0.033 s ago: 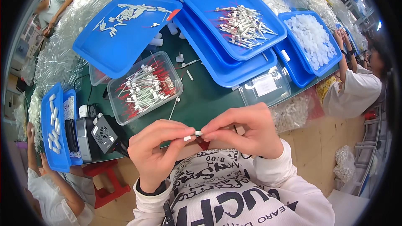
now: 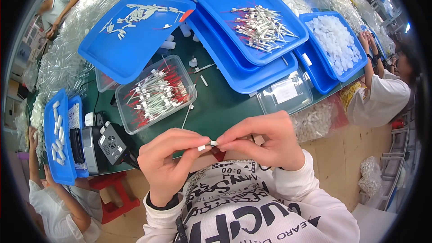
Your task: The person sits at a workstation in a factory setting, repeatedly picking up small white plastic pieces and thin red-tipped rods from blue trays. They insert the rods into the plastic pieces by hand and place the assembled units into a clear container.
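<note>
My left hand (image 2: 173, 159) and my right hand (image 2: 263, 139) meet in front of my chest, just over the table's near edge. Thumb and forefinger of each are pinched together. A small white plastic piece (image 2: 201, 148) shows at the left fingertips. Another small white piece (image 2: 213, 142) sits between the two hands at the right fingertips. Fingers hide much of both, so whether they are joined I cannot tell. Beyond my left hand stands a clear plastic box (image 2: 130, 128) holding many thin white sticks with red tips (image 2: 157, 91).
Blue trays (image 2: 96, 56) lie at the back, one with a heap of white and red sticks (image 2: 261, 29). White round pieces (image 2: 335, 42) fill a tray at right. A lidded clear box (image 2: 284, 92), a black device (image 2: 114, 144) and co-workers at both sides are near.
</note>
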The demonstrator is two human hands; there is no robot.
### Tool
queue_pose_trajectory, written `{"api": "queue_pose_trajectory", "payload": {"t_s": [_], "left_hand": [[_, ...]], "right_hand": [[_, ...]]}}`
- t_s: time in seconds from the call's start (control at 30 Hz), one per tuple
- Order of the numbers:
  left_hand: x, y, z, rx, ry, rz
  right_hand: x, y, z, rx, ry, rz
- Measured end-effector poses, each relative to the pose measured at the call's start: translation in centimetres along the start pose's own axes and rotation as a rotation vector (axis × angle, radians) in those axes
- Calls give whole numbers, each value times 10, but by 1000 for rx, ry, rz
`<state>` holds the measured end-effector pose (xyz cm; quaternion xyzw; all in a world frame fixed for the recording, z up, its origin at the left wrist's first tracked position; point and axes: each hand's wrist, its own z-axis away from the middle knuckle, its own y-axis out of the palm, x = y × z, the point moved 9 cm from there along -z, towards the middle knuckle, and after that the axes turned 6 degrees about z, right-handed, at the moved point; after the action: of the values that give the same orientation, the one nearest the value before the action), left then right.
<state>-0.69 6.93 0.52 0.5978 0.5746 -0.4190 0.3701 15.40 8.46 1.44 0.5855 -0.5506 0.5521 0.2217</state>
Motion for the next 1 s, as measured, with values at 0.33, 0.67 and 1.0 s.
{"api": "queue_pose_trajectory", "payload": {"t_s": [0.33, 0.67, 1.0], "left_hand": [[14, 2, 5, -26, -207, 160], [24, 7, 10, -20, -324, 254], [7, 10, 3, 33, -91, 20]], "right_hand": [[15, 0, 5, -78, -210, 188], [28, 1, 15, -80, -457, 316], [11, -5, 8, -77, -136, 182]]}}
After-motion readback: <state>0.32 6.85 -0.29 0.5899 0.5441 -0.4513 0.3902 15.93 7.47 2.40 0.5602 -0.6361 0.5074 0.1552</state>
